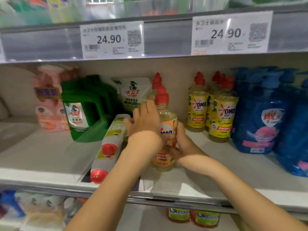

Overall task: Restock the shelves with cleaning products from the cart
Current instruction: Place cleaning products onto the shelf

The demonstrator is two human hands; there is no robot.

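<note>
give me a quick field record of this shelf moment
held item: orange-label bottle, upright on shelf
right hand: grips bottle's lower right side
left hand: against its upper left side
fallen: two red-capped bottles lying left of it
standing right: yellow-label bottles

Both bare forearms reach forward and up, converging; the left forearm [116, 177] rises from the lower left, the right forearm [233, 180] from the lower right corner, and the wrists end near each other; the left grip [145, 120] shows its back, fingers spread and fairly straight, pointing up, laid against the left side of a bottle [167, 120]; the right grip [182, 144] curls round that bottle's lower body from the right, thumb up its side.
</note>
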